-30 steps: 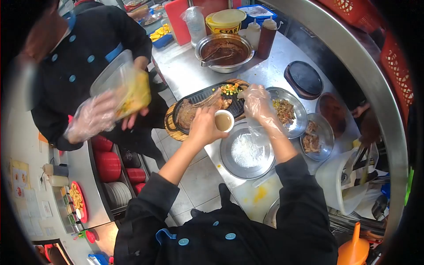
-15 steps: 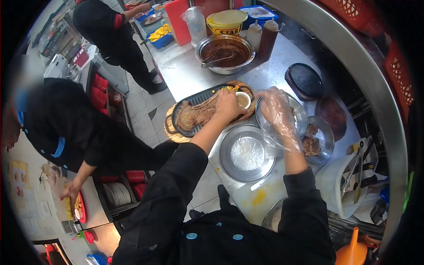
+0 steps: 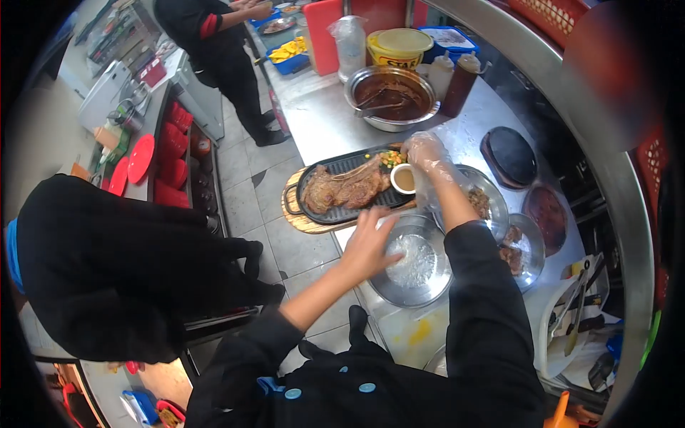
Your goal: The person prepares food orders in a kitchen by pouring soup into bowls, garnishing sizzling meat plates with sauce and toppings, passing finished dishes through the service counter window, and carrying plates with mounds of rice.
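A ribbed black sizzling plate [image 3: 354, 213] lies on a wooden board [image 3: 314, 226] and carries a bone-in steak [image 3: 346, 189], diced vegetables [image 3: 391, 158] and a white cup of brown sauce [image 3: 404, 179]. My bare left hand [image 3: 367, 246], fingers apart and holding nothing, hovers in front of the plate beside a metal pan [image 3: 421, 294]. At the plate's right end, next to the vegetables, is my right hand [image 3: 428, 153] in a clear plastic glove. Its fingers are curled together; what they hold, if anything, is hidden.
Metal bowls with food, one with meat pieces [image 3: 511, 253], stand at right near a black round plate [image 3: 510, 155]. Behind are a bowl of dark sauce [image 3: 392, 96], squeeze bottles [image 3: 460, 85] and a yellow tub [image 3: 398, 46]. Two people in black [image 3: 128, 264] stand at left.
My left hand has drawn back from the plate's vegetables toward me and opened. My right hand has moved from over the metal bowl to the plate's right end. The nearer co-worker has bent over.
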A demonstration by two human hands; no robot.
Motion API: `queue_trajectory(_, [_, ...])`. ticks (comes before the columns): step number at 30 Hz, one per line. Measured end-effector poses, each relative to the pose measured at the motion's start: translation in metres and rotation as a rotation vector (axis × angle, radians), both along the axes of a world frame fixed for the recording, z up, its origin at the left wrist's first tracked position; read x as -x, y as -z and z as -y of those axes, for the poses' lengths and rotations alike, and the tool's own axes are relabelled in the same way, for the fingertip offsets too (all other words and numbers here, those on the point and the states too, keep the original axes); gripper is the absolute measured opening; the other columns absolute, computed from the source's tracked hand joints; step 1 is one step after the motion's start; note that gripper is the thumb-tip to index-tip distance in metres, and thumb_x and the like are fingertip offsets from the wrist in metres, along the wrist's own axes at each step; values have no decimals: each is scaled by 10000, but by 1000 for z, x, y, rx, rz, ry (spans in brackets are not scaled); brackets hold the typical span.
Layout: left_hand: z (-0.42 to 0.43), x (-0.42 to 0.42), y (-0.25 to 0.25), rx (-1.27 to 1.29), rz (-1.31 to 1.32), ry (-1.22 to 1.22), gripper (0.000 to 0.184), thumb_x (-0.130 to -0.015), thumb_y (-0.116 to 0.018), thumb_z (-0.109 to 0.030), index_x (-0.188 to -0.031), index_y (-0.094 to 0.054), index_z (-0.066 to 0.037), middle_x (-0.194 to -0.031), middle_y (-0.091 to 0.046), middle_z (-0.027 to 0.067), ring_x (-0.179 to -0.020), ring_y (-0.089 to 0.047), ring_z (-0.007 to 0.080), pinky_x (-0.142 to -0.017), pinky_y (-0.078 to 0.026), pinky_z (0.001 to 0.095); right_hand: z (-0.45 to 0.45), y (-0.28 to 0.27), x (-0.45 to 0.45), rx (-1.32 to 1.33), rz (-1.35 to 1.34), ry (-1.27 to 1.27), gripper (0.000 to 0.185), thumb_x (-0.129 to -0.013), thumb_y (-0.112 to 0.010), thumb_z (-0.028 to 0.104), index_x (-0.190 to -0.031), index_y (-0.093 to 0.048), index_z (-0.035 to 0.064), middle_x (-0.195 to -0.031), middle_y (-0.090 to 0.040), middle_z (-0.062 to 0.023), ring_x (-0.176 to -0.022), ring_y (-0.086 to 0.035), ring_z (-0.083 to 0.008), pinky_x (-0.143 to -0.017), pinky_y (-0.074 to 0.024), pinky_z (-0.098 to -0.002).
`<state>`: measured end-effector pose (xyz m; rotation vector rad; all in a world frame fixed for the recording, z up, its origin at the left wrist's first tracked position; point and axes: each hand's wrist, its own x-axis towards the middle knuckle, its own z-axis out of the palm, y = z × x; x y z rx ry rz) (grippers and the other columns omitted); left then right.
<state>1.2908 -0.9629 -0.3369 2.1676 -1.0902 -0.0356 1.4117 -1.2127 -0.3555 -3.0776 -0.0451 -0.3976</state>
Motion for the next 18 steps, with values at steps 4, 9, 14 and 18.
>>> queue_trajectory(4, [-130, 67, 0, -41, -153, -203, 541, -681, -744, -191, -1160, -531, -58, -1111, -480, 155, -1045, -453, 353, -885, -409, 422, 14, 35, -31, -17, 105, -160, 192, -728, -552, 267, -684, -699, 151, -794, -663, -101, -809, -614, -280, -729, -436, -413])
queue_trajectory(9, [-264, 173, 2, -101, -463, -660, 484, -754, -701, -240, -1168, -531, -56, -1091, -519, 150, -1027, -496, 333, -908, -403, 387, -17, 15, -25, 69, -154, -217, 276, -829, -495, 242, -774, -661, 29, -780, -655, -151, -705, -628, -266, -602, -492, -388])
queue_trajectory(14, [-329, 257, -49, -305, -747, -511, 495, -826, -618, -296, -1179, -513, 35, -1034, -602, 236, -1001, -558, 374, -868, -432, 430, -210, -46, 76, -637, -1213, -788, 280, -825, -588, 256, -888, -665, -6, -803, -653, -145, -693, -620, -213, -605, -511, -323])
queue_trajectory(18, [-416, 343, -114, -121, -680, -834, 408, -847, -585, -247, -1177, -532, -14, -1016, -623, 189, -933, -594, 328, -818, -463, 381, -415, -36, 232, 217, -942, -1315, 270, -801, -618, 267, -1000, -643, 84, -785, -664, -134, -792, -651, -270, -666, -508, -346])
